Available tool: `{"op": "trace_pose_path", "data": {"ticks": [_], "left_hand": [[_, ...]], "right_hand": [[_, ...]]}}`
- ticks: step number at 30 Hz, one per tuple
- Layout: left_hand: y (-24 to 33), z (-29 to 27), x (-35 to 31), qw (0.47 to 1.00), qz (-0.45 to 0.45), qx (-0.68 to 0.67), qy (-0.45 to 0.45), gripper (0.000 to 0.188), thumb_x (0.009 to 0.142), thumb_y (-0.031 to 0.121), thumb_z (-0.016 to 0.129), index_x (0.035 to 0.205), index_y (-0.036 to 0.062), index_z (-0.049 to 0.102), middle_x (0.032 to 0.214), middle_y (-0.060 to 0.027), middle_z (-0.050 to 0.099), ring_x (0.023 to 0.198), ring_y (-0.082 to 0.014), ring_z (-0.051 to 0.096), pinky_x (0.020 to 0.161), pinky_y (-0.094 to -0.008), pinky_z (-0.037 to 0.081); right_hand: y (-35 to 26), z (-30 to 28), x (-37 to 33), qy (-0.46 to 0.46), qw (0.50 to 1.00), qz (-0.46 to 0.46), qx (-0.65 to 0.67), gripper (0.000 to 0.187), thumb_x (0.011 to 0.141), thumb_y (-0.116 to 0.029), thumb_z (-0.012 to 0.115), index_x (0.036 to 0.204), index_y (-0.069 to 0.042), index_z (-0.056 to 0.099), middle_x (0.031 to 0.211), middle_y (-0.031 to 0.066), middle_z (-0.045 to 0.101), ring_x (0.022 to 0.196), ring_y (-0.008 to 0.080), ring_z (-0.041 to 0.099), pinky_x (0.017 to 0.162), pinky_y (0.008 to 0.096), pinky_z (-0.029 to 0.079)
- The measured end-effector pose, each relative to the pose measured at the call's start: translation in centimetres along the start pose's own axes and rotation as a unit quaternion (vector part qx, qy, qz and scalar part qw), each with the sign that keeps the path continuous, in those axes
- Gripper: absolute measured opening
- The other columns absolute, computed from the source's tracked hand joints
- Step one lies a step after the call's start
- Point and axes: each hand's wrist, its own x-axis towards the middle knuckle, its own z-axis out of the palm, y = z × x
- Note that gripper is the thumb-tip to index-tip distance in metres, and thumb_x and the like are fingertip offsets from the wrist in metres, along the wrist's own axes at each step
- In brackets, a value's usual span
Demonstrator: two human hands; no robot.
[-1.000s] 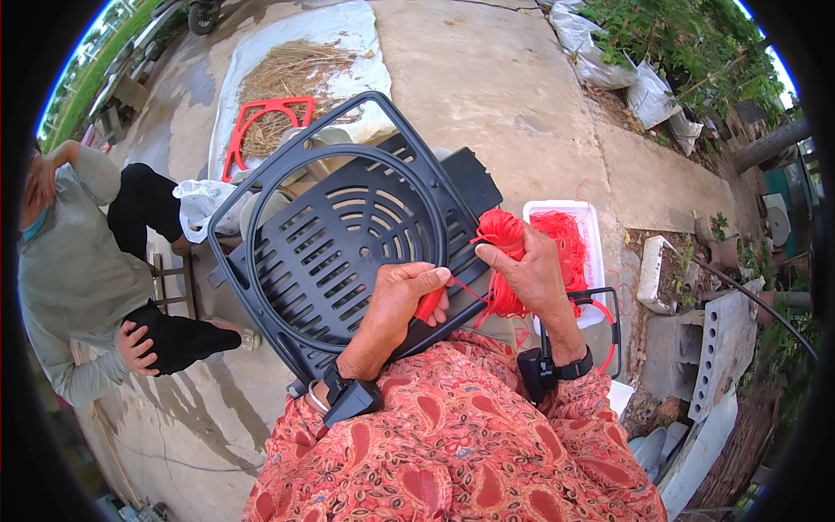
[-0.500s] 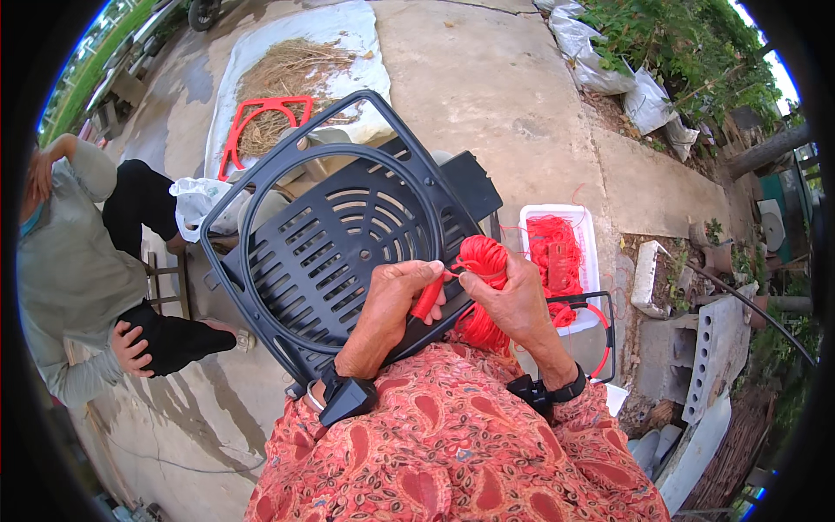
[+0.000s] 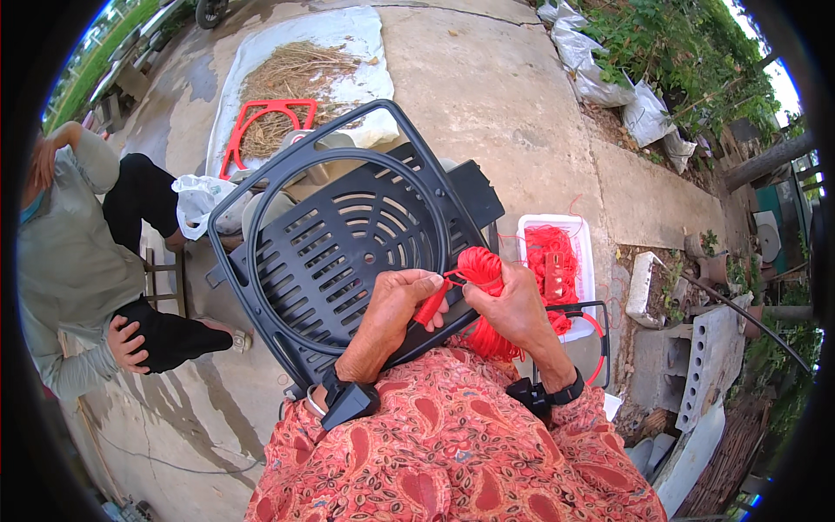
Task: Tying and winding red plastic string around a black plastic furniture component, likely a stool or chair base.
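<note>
The left hand point(image 3: 396, 304) grips the red-wrapped part of a dark ring frame point(image 3: 251, 261); the right hand point(image 3: 509, 300) holds a bundle of red cord point(image 3: 480, 265). Another person point(image 3: 83, 261) sits nearby.

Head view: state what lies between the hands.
The head view shows a short stretch of red cord between the left hand and the right hand, which grips a red bundle.

White cloth sheet point(image 3: 339, 28) on concrete ground point(image 3: 487, 104) bore dry brown stalks point(image 3: 296, 74); white sacks point(image 3: 646, 117) lay beside leafy green plants point(image 3: 687, 52); round-holed grey slab point(image 3: 715, 361) stood right.
</note>
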Motion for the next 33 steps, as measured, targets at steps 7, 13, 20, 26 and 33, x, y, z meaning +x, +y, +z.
{"op": "trace_pose_path", "data": {"ticks": [7,13,20,26,33], "left_hand": [[0.2,0.1,0.0,1.000,0.007,-0.004,-0.016,0.021,0.096,0.013,0.057,0.089,-0.0043,0.067,0.071,-0.0110,0.067,0.052,-0.0152,0.061,0.050,-0.0253,0.049],[-0.7,0.3,0.2,0.999,0.019,0.042,0.021,0.015,0.093,0.011,0.064,0.088,-0.0029,0.069,0.065,-0.0079,0.065,0.047,-0.0125,0.058,0.042,-0.0241,0.044],[-0.1,0.1,-1.3,0.963,0.148,0.186,0.127,0.024,0.089,0.013,0.065,0.071,-0.0017,0.064,0.056,-0.0041,0.059,0.043,-0.0086,0.052,0.039,-0.0260,0.039],[-0.5,0.1,-0.9,0.864,0.298,0.356,0.194,0.020,0.083,0.011,0.066,0.071,-0.0029,0.060,0.058,-0.0173,0.055,0.048,-0.0291,0.055,0.048,-0.0397,0.039],[0.0,0.0,-1.0,0.808,0.356,0.418,0.214,0.019,0.082,0.012,0.066,0.071,-0.0015,0.058,0.067,-0.0201,0.058,0.062,-0.0410,0.058,0.053,-0.0457,0.042]], "right_hand": [[0.6,0.2,0.0,0.040,0.998,-0.035,-0.022,0.025,0.077,-0.018,0.066,0.096,-0.001,0.066,0.075,0.0166,0.067,0.067,0.0241,0.066,0.063,0.0359,0.050],[0.8,0.2,0.5,-0.023,0.996,0.012,-0.080,0.030,0.077,-0.026,0.068,0.096,-0.002,0.066,0.076,0.0170,0.067,0.068,0.0275,0.066,0.066,0.0384,0.051],[-2.2,-2.7,-1.9,0.027,0.997,-0.078,0.007,0.037,0.087,-0.028,0.074,0.108,-0.001,0.061,0.095,0.0092,0.065,0.081,0.0162,0.063,0.072,0.0315,0.051],[0.6,-1.0,-2.5,-0.147,0.983,0.014,0.105,0.059,0.089,-0.039,0.071,0.126,0.002,0.051,0.113,0.0126,0.061,0.103,0.0192,0.060,0.092,0.0339,0.048],[1.5,-1.8,-5.5,-0.193,0.964,0.108,0.146,0.056,0.092,-0.028,0.068,0.132,0.005,0.049,0.125,0.0162,0.061,0.117,0.0218,0.058,0.099,0.0355,0.047]]}}
